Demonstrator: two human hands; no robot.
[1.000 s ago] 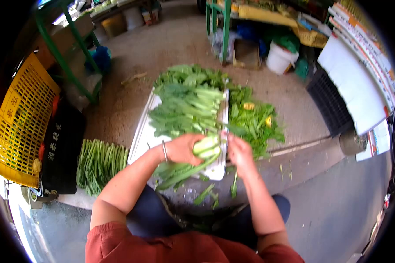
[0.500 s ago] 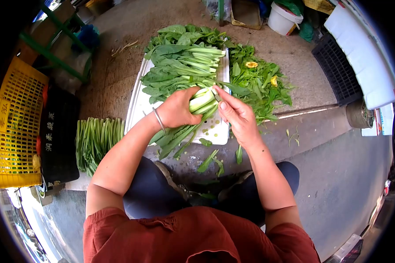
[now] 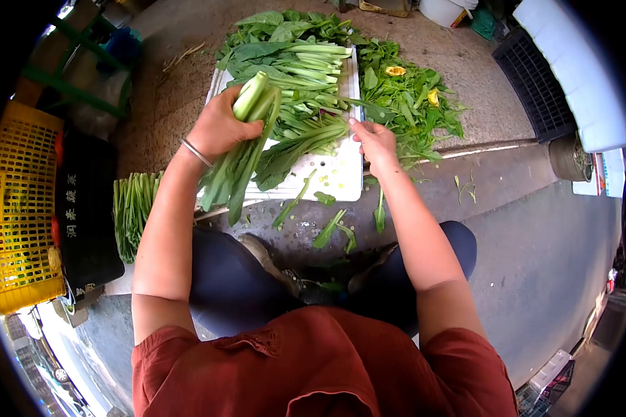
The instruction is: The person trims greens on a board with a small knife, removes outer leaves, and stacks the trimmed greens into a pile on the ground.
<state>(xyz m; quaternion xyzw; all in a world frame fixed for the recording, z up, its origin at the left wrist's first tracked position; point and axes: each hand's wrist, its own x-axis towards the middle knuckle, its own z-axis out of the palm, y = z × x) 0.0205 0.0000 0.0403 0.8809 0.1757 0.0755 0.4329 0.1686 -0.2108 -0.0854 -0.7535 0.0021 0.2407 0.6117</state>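
My left hand [image 3: 222, 128], a metal bangle at its wrist, is closed around a bunch of leafy greens [image 3: 247, 149]. The pale cut stem ends point up and away, and the leaves hang down over the board's left side. At the right edge of the white board [image 3: 337, 182], my right hand [image 3: 375, 144] is closed in a pinch at the stem end of a leafy green stalk [image 3: 302, 142]. Whether anything else is tucked in its fingers is hidden. More leafy greens [image 3: 306, 66] lie in rows on the board, stems to the right.
Loose leaves and trimmings [image 3: 407, 90] are heaped right of the board. Stacked greens [image 3: 135, 212] stand at the left beside a black crate [image 3: 87, 208] and a yellow crate [image 3: 24, 208]. Another black crate [image 3: 535, 87] and a white foam box [image 3: 570, 69] are at the right.
My left hand has carried its bunch left and up, away from the right hand, tilting the stem ends upward. The right hand has moved slightly right to the stalk on the board.
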